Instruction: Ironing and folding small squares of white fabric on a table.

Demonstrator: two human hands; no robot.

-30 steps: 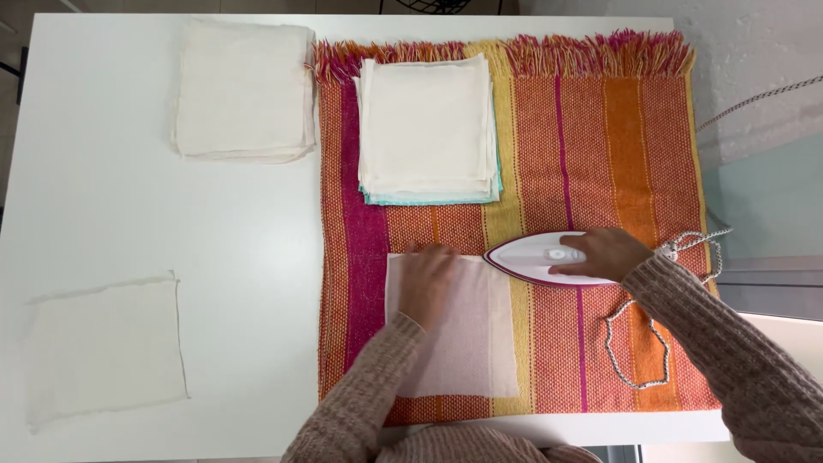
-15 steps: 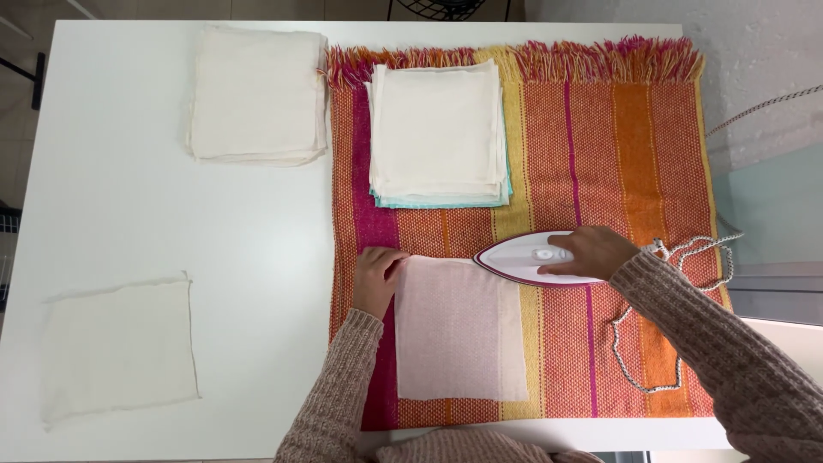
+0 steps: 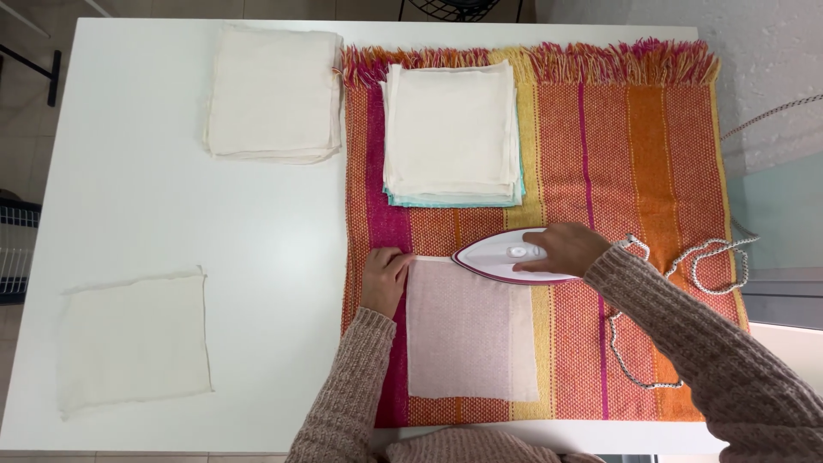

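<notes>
The thin pale square cloth (image 3: 471,330) lies flat on the striped orange-pink woven blanket (image 3: 660,171) on the white table (image 3: 154,206). Left hand (image 3: 384,281) pins its upper-left corner, fingers pressed together. Right hand (image 3: 561,249) grips the white-pink iron (image 3: 506,255) at its top edge.

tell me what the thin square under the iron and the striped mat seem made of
Thin square: sheer, lightweight woven cloth, maybe gauze; the mat's stripes show through it. Striped mat: coarse matte woven yarn, probably cotton or wool, with a visible weave and fringed top edge.
</notes>
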